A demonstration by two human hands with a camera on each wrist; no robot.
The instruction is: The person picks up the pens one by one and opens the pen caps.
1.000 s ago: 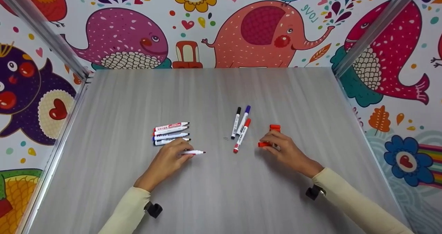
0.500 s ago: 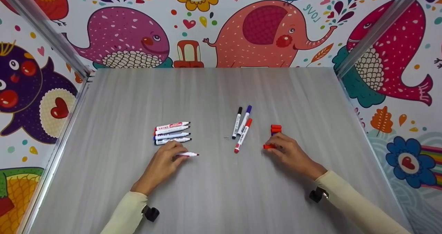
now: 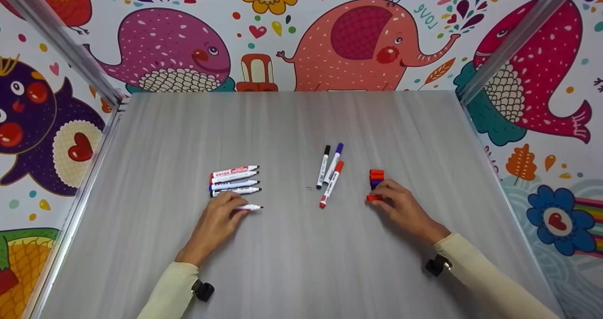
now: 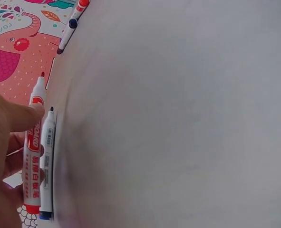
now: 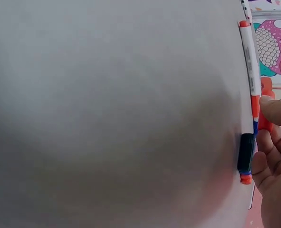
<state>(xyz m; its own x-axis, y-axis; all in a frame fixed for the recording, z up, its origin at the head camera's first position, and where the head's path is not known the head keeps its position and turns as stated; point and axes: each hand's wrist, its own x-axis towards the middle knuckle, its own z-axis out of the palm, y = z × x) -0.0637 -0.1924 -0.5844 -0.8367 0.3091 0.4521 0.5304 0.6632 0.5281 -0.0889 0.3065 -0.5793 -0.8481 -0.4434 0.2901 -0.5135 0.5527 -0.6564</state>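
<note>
Left hand (image 3: 214, 222) pinches uncapped red whiteboard marker (image 3: 248, 207); right hand (image 3: 404, 210) pinches red cap (image 3: 373, 198). Best lay marker parallel to left marker row (image 3: 234, 185), cap flush with right cap row (image 3: 376, 173).

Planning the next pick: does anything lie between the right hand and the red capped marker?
Nothing visible does: bare table separates the right hand, pinching a red cap, from the red capped marker.

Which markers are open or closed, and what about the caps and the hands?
Held marker: uncapped
Left hand: pinching that marker
Row of four markers: uncapped
Black-capped marker: closed
Blue-capped marker: closed
Red-capped marker: closed
Held red cap: off
Right hand: pinching that cap
Other caps: off
</note>
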